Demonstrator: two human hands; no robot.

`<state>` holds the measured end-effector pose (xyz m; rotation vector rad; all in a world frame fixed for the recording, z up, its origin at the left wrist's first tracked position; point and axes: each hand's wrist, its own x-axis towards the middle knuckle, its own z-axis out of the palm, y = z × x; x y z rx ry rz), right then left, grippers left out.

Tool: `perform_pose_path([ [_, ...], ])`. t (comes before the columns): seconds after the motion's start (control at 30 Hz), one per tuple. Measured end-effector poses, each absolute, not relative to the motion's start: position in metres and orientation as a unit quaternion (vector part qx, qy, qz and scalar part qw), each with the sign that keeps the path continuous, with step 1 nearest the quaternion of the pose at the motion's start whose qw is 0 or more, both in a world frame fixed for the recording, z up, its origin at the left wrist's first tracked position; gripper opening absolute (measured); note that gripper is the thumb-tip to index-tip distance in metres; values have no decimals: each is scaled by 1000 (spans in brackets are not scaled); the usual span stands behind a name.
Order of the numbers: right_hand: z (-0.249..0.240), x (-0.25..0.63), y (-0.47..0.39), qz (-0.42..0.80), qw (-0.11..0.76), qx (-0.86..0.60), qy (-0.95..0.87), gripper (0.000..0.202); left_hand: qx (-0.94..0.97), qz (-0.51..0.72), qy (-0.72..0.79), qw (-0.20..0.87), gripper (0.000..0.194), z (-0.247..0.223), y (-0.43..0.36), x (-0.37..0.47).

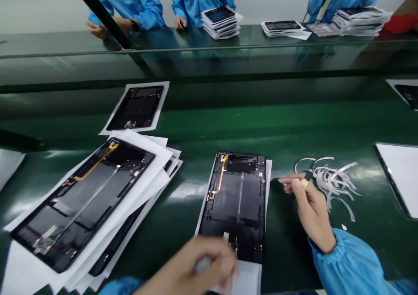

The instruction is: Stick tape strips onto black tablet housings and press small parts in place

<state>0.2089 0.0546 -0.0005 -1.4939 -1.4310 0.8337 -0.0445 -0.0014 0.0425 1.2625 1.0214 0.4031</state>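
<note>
On the left of the green desk (196, 132), a stack of paper sheets (156, 151) carried a black panel (104, 199), its long axis slanting from the near left corner toward the far edge. Behind this stack, closer to the far edge, a second panel (140, 105) lay on its own sheet. The left hand (192, 264) was at the near edge, blurred, with fingers curled and thumb bent toward forefinger; whether it pinched anything could not be told. It overlapped the near end of the middle panel (225, 210) in view; contact could not be confirmed. The middle panel lay near the center of the near edge, partly on white paper, its long axis running almost straight from the near edge toward the far edge. The left hand was the nearer of the two. The right hand (311, 212) stood clear of the panel's right long side, level with its far half, fingertips directed left across bare desk. Thumb and forefinger pinched a slim dark tool (308, 177). Just right of this hand lay a tangle of white strips (331, 179). A dark-rimmed white board (403, 177) occupied the right edge.
</note>
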Motion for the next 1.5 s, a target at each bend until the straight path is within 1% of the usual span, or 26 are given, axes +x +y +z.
perform_pose_path([
  [0.07,-4,205,60,397,458,-587,-537,34,634,236,489,551,18,38,50,-29],
  [0.1,-7,201,62,424,467,-576,-520,33,667,261,500,486,21,30,73,-19],
  [0.17,-16,194,65,450,479,-562,-502,26,714,277,503,401,31,10,107,-1],
  [0.2,-21,191,67,446,484,-561,-503,20,730,275,498,379,31,-1,118,6],
  [0.27,-29,188,69,423,484,-569,-513,11,749,274,487,356,23,-19,126,13],
  [0.37,-34,189,71,387,471,-582,-538,3,750,283,487,347,10,-30,122,11],
  [0.43,-34,191,72,372,464,-585,-552,5,746,283,492,349,8,-29,119,7],
  [0.6,-31,192,71,358,471,-581,-559,11,756,270,488,343,11,-25,116,4],
  [0.77,-33,194,70,359,467,-574,-569,13,759,275,482,341,11,-29,116,5],
  [1.0,-29,192,70,360,466,-589,-554,11,751,277,497,335,11,-27,117,4],
  [1.23,-28,192,70,360,473,-605,-530,8,748,285,476,363,9,-25,118,4],
  [1.5,-29,191,72,357,467,-614,-527,6,752,259,491,356,11,-27,119,5],
])
